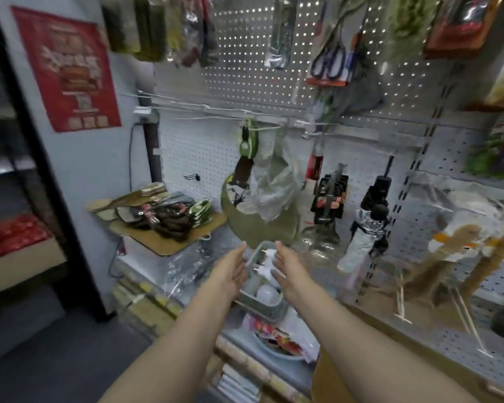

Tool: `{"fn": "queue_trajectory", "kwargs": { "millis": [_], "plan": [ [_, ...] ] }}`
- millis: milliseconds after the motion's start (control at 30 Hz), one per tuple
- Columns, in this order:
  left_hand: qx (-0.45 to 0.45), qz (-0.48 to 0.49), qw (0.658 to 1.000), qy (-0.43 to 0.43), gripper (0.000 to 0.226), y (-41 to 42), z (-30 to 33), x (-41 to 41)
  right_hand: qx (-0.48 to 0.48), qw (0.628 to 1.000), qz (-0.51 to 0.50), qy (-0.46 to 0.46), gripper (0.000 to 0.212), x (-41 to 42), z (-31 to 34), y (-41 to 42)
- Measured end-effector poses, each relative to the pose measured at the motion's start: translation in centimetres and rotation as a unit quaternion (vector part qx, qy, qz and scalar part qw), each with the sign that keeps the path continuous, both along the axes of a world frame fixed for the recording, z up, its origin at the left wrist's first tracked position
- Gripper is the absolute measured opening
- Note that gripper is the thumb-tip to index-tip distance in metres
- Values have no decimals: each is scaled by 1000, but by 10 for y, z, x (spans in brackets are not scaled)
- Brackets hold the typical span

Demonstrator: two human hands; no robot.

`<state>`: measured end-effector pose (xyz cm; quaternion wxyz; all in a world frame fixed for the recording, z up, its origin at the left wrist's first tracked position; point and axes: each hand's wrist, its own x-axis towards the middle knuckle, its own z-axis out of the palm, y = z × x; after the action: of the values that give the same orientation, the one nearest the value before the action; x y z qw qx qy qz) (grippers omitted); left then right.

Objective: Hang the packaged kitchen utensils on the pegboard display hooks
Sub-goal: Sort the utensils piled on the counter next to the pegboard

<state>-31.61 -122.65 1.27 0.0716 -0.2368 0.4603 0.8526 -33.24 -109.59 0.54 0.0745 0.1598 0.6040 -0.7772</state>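
Reaching with my left hand and right hand both spread and empty beneath the bagged green utensil hanging from its hook, I judge it light, crinkly and slippery, best pinched near its header.

Two bare forearms, sleeveless to the lower frame edge, ending in a left hand and a right hand. No gloves, no watch or bracelet at either wrist (possible thin ring on one left finger, too blurred to confirm). Short, unpainted fingernails.
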Motion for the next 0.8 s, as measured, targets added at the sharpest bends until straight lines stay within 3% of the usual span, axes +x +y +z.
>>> {"fn": "queue_trajectory", "kwargs": {
  "millis": [100, 233, 300, 400, 533, 700, 800],
  "plan": [
    [-8, 30, 999, 11, 53, -73, 4, -5, -8, 1000, 0, -1, 26, -21, -4, -76],
    [-3, 57, 998, 8, 47, -157, 8, -18, -16, 999, 27, -12, 27, -41, -9, -156],
    [-16, 75, 997, 4, 55, -192, 3, -31, 1, 999, 35, -21, 17, -51, -13, -187],
    [-6, 93, 996, 2, 65, -235, -9, -54, 21, 999, 37, -18, 26, -70, -15, -226],
    [16, 120, 993, -14, 66, -286, -28, -89, 30, 998, 55, -19, 16, -112, -24, -277],
    [11, 133, 991, -19, 64, -353, -38, -149, 2, 997, 77, -22, 33, -180, -38, -347],
    [3, 132, 991, -22, 62, -392, -33, -193, -17, 997, 72, -35, 32, -223, -36, -384]
  ]
}}
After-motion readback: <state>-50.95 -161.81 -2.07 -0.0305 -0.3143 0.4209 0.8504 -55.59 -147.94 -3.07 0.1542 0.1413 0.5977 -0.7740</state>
